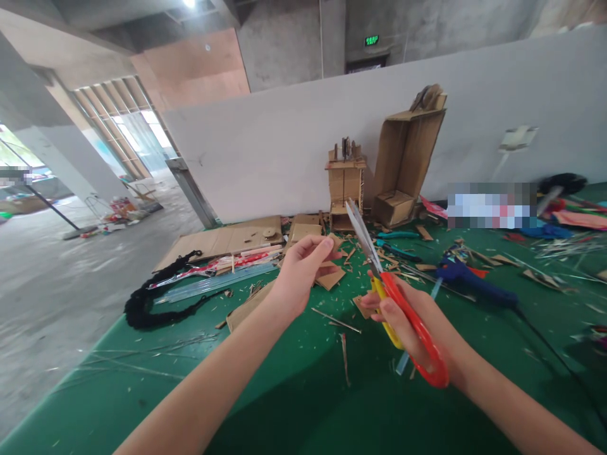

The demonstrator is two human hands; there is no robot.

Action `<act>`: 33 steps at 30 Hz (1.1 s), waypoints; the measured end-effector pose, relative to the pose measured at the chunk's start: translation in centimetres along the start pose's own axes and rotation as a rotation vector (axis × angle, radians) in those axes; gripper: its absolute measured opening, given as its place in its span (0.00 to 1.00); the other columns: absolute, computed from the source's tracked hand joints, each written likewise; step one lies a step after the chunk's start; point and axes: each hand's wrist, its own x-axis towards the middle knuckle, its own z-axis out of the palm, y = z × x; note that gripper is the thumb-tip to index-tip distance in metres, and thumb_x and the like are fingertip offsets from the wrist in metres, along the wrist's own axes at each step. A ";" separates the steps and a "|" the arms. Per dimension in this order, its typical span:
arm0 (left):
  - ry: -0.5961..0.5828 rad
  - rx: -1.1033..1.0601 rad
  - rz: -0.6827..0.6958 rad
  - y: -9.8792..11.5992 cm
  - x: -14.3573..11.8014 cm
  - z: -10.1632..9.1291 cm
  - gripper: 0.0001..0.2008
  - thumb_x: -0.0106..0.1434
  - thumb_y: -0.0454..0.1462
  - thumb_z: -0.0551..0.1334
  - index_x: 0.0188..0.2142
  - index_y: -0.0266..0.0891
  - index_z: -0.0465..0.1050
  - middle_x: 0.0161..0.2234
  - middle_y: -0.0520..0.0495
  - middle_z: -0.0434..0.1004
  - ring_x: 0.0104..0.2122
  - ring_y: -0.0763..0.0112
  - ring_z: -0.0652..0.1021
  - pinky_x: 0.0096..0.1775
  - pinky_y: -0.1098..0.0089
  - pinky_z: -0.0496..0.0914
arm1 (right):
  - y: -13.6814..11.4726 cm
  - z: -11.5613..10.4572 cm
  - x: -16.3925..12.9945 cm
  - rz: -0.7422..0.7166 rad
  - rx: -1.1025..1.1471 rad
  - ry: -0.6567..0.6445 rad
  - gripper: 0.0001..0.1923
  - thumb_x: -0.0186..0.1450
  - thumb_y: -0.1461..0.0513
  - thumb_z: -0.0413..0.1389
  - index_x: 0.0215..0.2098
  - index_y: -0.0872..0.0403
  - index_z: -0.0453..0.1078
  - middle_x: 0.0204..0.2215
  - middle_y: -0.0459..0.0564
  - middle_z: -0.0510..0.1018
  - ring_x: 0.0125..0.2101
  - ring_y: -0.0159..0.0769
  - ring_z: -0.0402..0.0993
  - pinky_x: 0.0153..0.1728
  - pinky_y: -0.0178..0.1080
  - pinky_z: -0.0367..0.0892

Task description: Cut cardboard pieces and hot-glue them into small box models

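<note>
My left hand (307, 268) pinches a small cardboard piece (336, 241) between thumb and fingertips. Another cardboard scrap (332, 279) shows just below those fingers; whether it is held or lies on the table I cannot tell. In my right hand (417, 316) is a pair of scissors (389, 297) with red and yellow handles, its blades pointing up and to the left, nearly closed. By the right fingertips is a small brown cardboard bit (363, 307), perhaps touching them. Beyond the hands stand a small cardboard structure (345, 183) and a taller, open-fronted cardboard one (403, 158).
On the green table (284, 404) lie flat cardboard sheets (222, 239), clear glue sticks (218, 284), black fuzzy cord (140, 303), teal-handled pliers (398, 243) and a blue glue gun (474, 281) with a trailing cable. Cardboard shavings are scattered about. A white partition (265, 151) borders the back.
</note>
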 end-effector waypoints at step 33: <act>-0.485 0.665 0.285 -0.3 -2.9 0.9 0.15 0.56 0.36 0.63 0.44 0.44 0.75 0.36 0.46 0.79 0.34 0.69 0.77 0.38 0.69 0.69 | -1.2 -1.2 0.8 0.155 0.505 -0.002 0.24 0.58 0.58 0.59 0.52 0.52 0.61 0.30 0.47 0.75 0.29 0.34 0.73 0.35 0.41 0.72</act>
